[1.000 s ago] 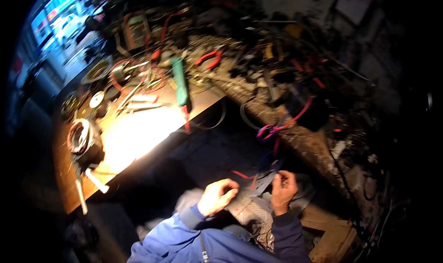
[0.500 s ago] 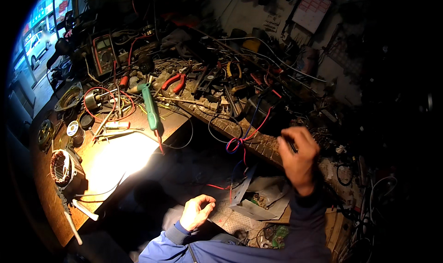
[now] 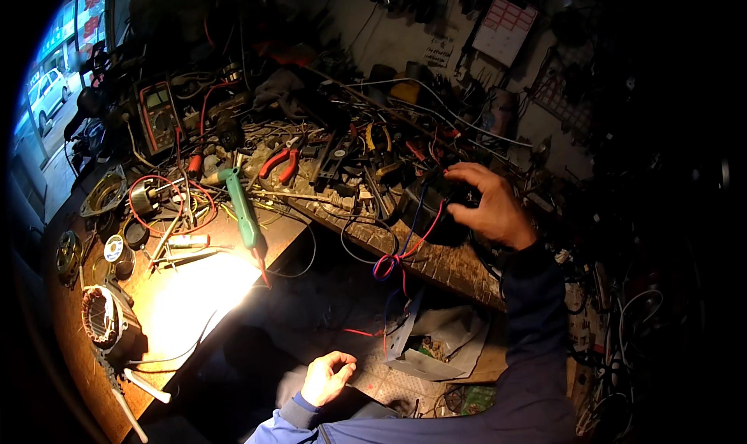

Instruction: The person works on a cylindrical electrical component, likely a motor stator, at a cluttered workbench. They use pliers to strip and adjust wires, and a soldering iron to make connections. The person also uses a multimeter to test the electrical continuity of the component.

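Note:
My right hand [image 3: 492,203] reaches to a dark box [image 3: 424,191] on the bench, its fingers and thumb curved apart at the box's right end. Shadow hides whether they touch it. From the box a red wire and a blue wire [image 3: 387,266] run down, looped into a loose knot over the bench edge. My left hand [image 3: 327,378] stays low near my lap, fingers curled and thumb against them; anything pinched there is too small to make out. Left of the dark box lie red-handled pliers [image 3: 280,164] and a green soldering iron [image 3: 243,210], its tip pointing toward me.
A brightly lit wooden board [image 3: 206,284] carries a motor stator with copper windings [image 3: 99,319], a solder spool [image 3: 114,249] and a metal rotor [image 3: 142,197]. A multimeter [image 3: 159,117] leans behind. Below the bench stands an open grey-white box [image 3: 455,358] with small parts.
My right hand has moved away from me and slightly left, up to the dark box, and its fingers have spread. My left hand keeps its pose; the whole view has shifted a little.

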Demonstrator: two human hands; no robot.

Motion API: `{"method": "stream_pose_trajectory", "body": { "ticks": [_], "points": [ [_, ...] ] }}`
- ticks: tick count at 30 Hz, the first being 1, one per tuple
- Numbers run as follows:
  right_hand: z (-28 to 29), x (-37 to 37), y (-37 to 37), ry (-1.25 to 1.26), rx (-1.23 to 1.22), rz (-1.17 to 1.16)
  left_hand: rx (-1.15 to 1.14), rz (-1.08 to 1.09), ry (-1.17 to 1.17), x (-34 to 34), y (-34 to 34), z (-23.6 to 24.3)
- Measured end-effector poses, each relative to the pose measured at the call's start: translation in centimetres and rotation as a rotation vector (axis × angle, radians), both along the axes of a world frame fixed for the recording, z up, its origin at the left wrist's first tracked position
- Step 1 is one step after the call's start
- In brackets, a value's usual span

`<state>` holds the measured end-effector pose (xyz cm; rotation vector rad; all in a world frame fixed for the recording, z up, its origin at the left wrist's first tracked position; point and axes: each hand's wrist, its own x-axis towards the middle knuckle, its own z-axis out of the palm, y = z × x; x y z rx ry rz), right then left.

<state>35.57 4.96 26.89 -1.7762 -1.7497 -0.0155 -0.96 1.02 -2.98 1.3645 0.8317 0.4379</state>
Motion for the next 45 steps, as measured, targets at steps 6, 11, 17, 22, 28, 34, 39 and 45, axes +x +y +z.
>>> {"method": "stream_pose_trajectory", "body": {
  "ticks": [6,11,17,22,28,34,39,45],
  "points": [
    [-1.4,0.5,-0.1,0.0,-0.011,0.08,-0.026,0.015,-0.014,-0.3,0.9,-1.4],
    [-2.2,0.2,-0.1,-0.042,-0.01,0.098,-0.105,0.011,-0.04,-0.7,1.4,-1.9],
    [-2.5,0.0,0.2,-0.068,-0.026,0.087,-0.138,0.049,-0.072,-0.6,1.6,-2.7],
    [-3.0,0.1,0.5,-0.089,-0.011,0.035,-0.197,0.033,-0.021,-0.9,1.7,-3.1],
    [-3.6,0.0,0.7,-0.122,-0.01,-0.013,-0.217,0.04,-0.043,-1.1,1.9,-3.1],
    [-3.8,0.0,0.8,-0.184,0.019,-0.016,-0.224,0.052,-0.01,-1.0,2.0,-3.6],
    [-4.0,0.2,0.8,-0.215,0.101,0.005,-0.177,0.049,-0.03,-0.9,2.2,-4.2],
    [-4.2,0.5,1.0,-0.283,0.194,0.013,-0.153,0.06,-0.053,-0.8,2.2,-4.5]
  ]
}}
